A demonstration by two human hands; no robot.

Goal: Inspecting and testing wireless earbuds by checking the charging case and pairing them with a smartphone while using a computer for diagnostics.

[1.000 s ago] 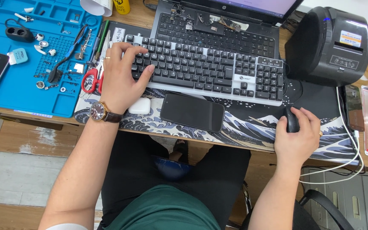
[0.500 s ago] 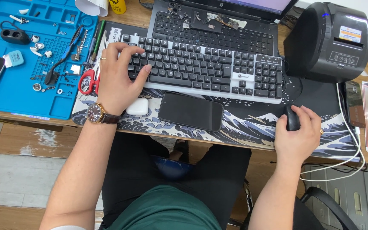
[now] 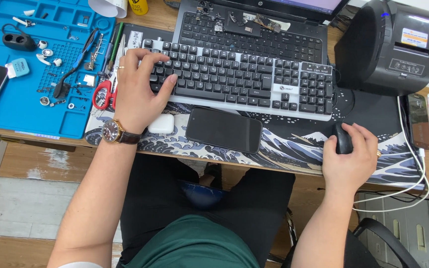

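My left hand (image 3: 137, 89) rests on the left end of a black and silver keyboard (image 3: 244, 82), fingers spread over the keys, a watch on the wrist. My right hand (image 3: 351, 154) cups a black computer mouse (image 3: 342, 139) on the wave-patterned desk mat (image 3: 284, 144). A black phone (image 3: 223, 130) lies face up on the mat between my hands. A small white earbud case (image 3: 161, 124) sits just beside my left palm.
A blue repair mat (image 3: 35, 104) with small parts, tweezers and red-handled scissors (image 3: 103, 94) lies at the left. A laptop (image 3: 254, 27) stands behind the keyboard. A black label printer (image 3: 391, 47) is at the right, with white cables (image 3: 413, 183) hanging off the desk edge.
My left hand has shifted slightly on the keyboard's left end; the view has drifted a little. My right hand stays on the mouse.
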